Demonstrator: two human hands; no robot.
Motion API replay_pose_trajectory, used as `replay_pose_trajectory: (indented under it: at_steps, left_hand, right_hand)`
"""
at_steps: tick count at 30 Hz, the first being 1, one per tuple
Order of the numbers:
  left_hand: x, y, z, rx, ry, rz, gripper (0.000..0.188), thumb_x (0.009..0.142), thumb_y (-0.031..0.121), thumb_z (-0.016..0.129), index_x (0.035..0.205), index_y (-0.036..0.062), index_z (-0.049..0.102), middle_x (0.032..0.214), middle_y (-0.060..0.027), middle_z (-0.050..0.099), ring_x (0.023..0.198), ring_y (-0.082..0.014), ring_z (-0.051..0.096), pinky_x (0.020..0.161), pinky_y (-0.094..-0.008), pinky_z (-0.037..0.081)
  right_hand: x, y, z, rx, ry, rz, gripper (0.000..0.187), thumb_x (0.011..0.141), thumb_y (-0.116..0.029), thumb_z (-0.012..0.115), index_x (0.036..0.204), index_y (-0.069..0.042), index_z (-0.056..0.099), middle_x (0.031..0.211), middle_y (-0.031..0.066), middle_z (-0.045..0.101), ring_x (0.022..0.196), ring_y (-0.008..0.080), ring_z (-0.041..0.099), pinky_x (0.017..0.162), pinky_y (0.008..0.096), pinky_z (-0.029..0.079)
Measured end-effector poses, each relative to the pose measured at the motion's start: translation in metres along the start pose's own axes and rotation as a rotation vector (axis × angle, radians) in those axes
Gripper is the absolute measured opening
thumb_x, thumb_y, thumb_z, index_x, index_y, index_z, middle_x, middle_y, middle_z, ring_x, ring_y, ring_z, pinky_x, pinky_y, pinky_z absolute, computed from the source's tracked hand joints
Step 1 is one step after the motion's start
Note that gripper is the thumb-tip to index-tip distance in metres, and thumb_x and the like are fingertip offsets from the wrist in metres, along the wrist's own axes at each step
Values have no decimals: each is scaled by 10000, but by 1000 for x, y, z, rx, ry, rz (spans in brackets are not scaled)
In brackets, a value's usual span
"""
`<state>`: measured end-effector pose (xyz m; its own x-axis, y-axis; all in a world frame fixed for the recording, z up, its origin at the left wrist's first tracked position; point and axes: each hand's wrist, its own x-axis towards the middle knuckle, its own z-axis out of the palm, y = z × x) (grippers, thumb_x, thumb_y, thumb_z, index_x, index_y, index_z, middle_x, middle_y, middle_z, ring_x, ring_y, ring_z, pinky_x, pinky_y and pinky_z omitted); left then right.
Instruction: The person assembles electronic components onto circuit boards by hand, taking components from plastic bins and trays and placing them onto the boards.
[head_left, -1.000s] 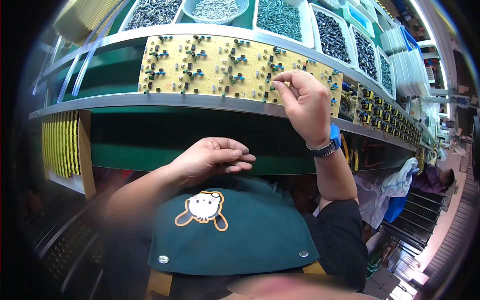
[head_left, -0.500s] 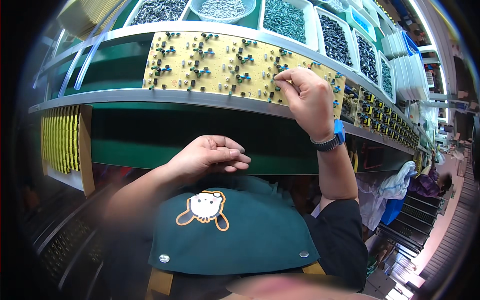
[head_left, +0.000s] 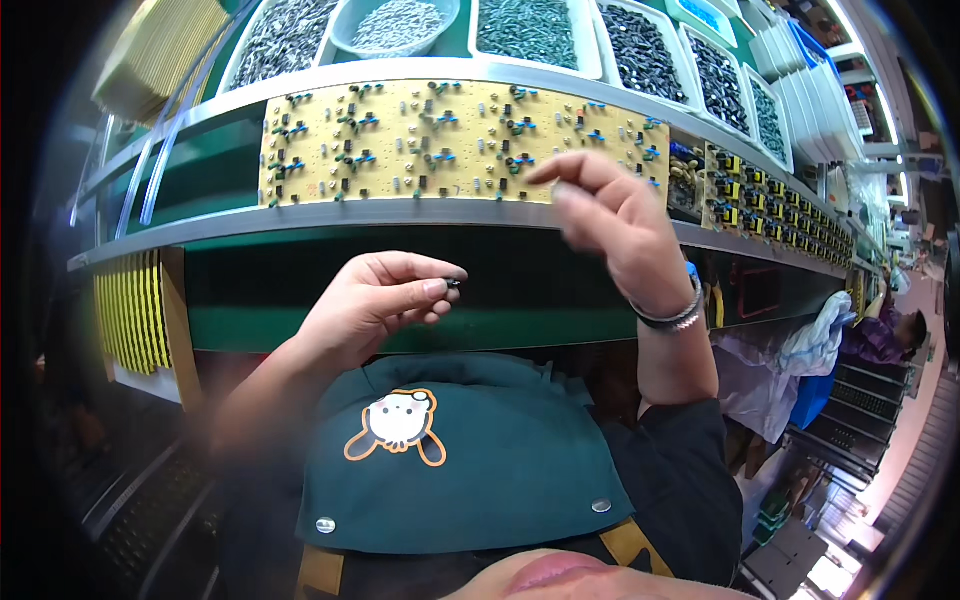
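Note:
A long yellow circuit board panel (head_left: 330,185) lies along the metal rail, dotted with black, green, blue and grey components. My right hand (head_left: 625,225) hovers just in front of its right part, smeared by motion, with thumb and forefinger apart and nothing visible between them. Lower and to the left, my left hand (head_left: 385,300) pinches a small dark electronic component (head_left: 453,283) between thumb and forefinger, above the green surface. Its exact kind is too small to make out.
Behind the board stand white trays (head_left: 598,50) of green, black and silvery components and a round bowl (head_left: 340,30) of pale parts. Another populated board (head_left: 770,205) continues to the right. A box of yellow strips (head_left: 135,310) sits at left. Farther right is a person (head_left: 890,330).
My right hand has come away from the board's components and its fingers have parted. My left hand has moved up and left, and a small dark component now shows in its pinch.

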<state>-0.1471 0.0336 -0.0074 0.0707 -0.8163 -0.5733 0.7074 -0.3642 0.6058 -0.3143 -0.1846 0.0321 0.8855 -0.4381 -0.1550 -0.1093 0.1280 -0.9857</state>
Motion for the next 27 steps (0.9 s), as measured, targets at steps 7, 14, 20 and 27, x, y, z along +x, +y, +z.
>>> replay_pose_trajectory:
  at_steps: [7, 14, 20, 27]
  left_hand:
    - [32, 53, 47, 198, -102, 114, 166, 970, 155, 746, 973, -10, 735, 845, -33, 665, 679, -80, 567, 607, -176, 428]
    - [125, 101, 88, 1557, 343, 1160, 124, 915, 131, 708, 933, 16, 749, 839, -100, 698, 649, -209, 616, 648, -339, 510]
    - [161, 103, 89, 1619, 318, 1210, 81, 901, 128, 728, 914, 50, 747, 676, -27, 551, 561, -168, 453, 573, -344, 404]
    - [157, 104, 100, 1681, 363, 1096, 121, 903, 136, 706, 881, 21, 739, 791, -94, 651, 666, -243, 587, 661, -380, 493]
  right_hand:
    - [-47, 58, -12, 520, -226, 363, 231, 1030, -42, 567, 1228, 67, 618, 920, 108, 676, 590, 65, 468, 507, 179, 346]
    - [-65, 79, 10, 717, -12, 419, 226, 1048, -104, 613, 1172, 76, 669, 872, 129, 704, 574, 79, 531, 490, 194, 420]
    - [-77, 86, -7, 573, -40, 403, 241, 1045, -123, 642, 1168, 68, 722, 820, 86, 691, 604, 76, 542, 520, 185, 426]
    - [-77, 98, -20, 552, -36, 382, 259, 1029, -117, 671, 1215, 50, 740, 772, 37, 645, 641, 72, 527, 558, 172, 404]
